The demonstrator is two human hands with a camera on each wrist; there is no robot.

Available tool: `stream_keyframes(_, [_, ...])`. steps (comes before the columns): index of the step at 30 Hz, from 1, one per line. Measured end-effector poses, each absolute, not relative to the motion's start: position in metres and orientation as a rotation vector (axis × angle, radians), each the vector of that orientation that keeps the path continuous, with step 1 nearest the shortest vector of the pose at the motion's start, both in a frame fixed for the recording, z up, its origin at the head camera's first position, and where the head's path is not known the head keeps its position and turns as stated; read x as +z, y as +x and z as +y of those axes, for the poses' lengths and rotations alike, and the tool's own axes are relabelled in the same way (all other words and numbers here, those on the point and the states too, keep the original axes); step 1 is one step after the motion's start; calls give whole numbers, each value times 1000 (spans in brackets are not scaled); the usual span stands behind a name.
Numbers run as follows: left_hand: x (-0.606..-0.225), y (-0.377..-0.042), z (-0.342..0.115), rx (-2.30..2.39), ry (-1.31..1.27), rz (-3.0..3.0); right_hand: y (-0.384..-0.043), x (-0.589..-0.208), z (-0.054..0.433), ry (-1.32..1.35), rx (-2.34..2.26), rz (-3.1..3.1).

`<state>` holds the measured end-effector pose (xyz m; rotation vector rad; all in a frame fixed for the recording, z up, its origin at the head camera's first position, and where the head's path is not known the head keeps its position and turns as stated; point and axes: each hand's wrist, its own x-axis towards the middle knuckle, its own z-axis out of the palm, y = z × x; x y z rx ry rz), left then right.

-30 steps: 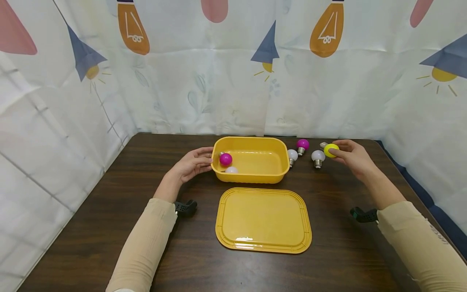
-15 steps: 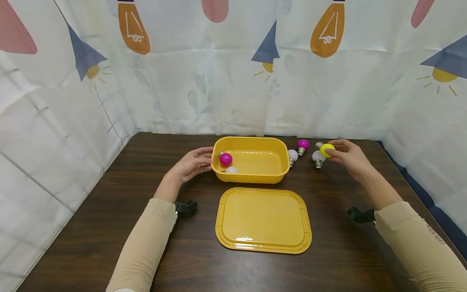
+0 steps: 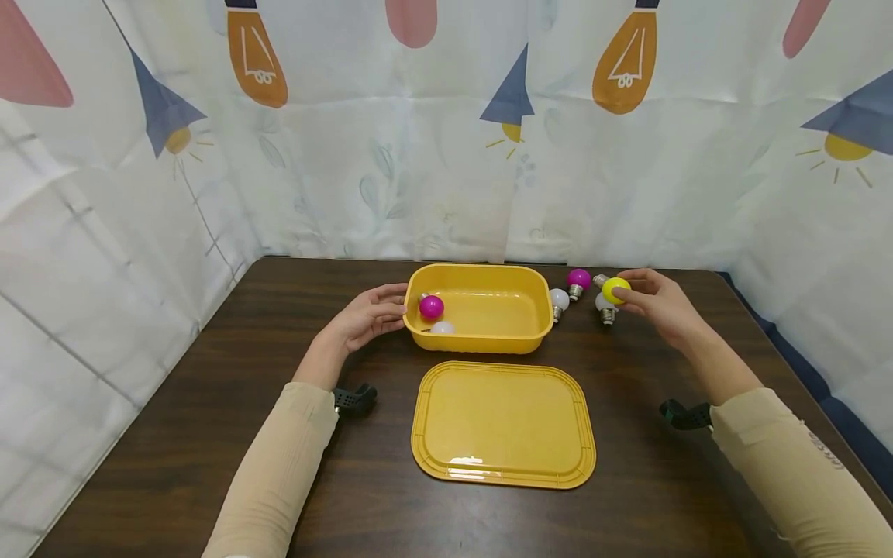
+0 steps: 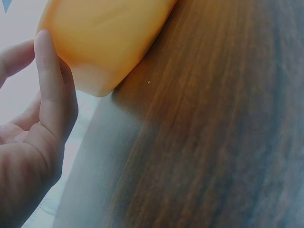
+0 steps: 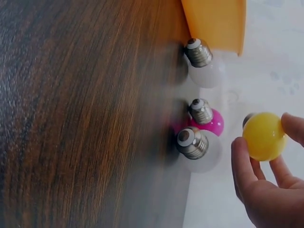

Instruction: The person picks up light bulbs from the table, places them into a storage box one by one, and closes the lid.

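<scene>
My right hand (image 3: 659,306) pinches a yellow light bulb (image 3: 616,291) between thumb and fingers. In the right wrist view the yellow bulb (image 5: 264,137) is lifted off the table, its round glass toward the camera and its base mostly hidden. My left hand (image 3: 370,316) rests its fingertips against the left end of a yellow plastic bin (image 3: 481,342). The left wrist view has those relaxed fingers (image 4: 50,80) touching the bin's outer wall (image 4: 104,42). Inside the bin lie a magenta bulb (image 3: 431,307) and a white bulb (image 3: 443,328), both toward its left end.
Right of the bin lie a white bulb (image 3: 559,299), a magenta bulb (image 3: 578,279) and another white bulb (image 3: 607,308), partly behind the held one. A flat yellow lid (image 3: 504,425) lies in front of the bin on the dark wooden table (image 3: 363,480). A printed curtain (image 3: 446,178) hangs behind.
My right hand has moved left with the yellow bulb, which now partly covers the white bulb beside it. The left hand and the bin keep their places.
</scene>
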<state>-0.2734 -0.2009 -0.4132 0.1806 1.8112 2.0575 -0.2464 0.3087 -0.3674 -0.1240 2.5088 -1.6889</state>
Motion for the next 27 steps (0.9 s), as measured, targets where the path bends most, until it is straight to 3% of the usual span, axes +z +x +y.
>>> stream_keyframes(27, [-411, -271, -200, 2058, 176, 1821, -253, -363, 281, -222, -1712, 2450])
